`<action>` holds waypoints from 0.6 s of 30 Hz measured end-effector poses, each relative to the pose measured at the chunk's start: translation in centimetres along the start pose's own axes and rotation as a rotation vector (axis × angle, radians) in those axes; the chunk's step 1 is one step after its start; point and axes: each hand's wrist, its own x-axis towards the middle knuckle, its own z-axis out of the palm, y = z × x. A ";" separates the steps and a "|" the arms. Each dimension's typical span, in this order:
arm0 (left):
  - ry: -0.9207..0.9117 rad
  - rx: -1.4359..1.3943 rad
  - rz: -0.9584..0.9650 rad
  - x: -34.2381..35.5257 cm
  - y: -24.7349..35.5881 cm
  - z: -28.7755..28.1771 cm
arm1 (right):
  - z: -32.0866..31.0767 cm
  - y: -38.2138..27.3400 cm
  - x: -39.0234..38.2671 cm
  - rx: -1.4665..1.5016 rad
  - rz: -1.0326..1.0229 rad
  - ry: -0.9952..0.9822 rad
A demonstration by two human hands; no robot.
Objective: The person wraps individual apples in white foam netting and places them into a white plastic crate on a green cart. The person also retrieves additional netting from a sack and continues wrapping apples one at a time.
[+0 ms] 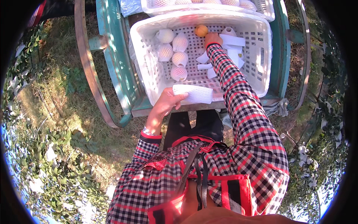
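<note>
My left hand (166, 102) holds a flattened white foam net sleeve (192, 94) by its left end, thumb on top, in front of the crate's near rim. My right hand (213, 38) reaches down into the white plastic crate (263, 56), beside a bare, round orange-yellow fruit (201, 30). Its back faces up and its fingers are hidden, so I cannot tell whether it grips anything. Several fruits in foam nets (179, 59) sit in the crate's left half. Loose flat foam sleeves (233, 41) lie scattered around and right of my right hand.
Behind this crate stands a second white crate (266, 9) with more netted fruits. Both rest on a green metal cart (117, 56) with curved side rails (85, 56). Dry grass (63, 100) and leafy branches (56, 164) lie to the sides.
</note>
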 end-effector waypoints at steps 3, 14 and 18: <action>0.066 -0.164 0.161 -0.3 -0.2 -0.3 | -2.3 0.3 -3.5 0.168 0.001 0.052; 0.123 0.014 0.467 4.7 3.5 0.5 | -11.2 4.3 -18.9 2.075 -0.330 -0.749; 0.155 0.114 0.450 4.9 5.3 4.1 | -12.2 3.1 -22.0 1.969 -0.306 -0.809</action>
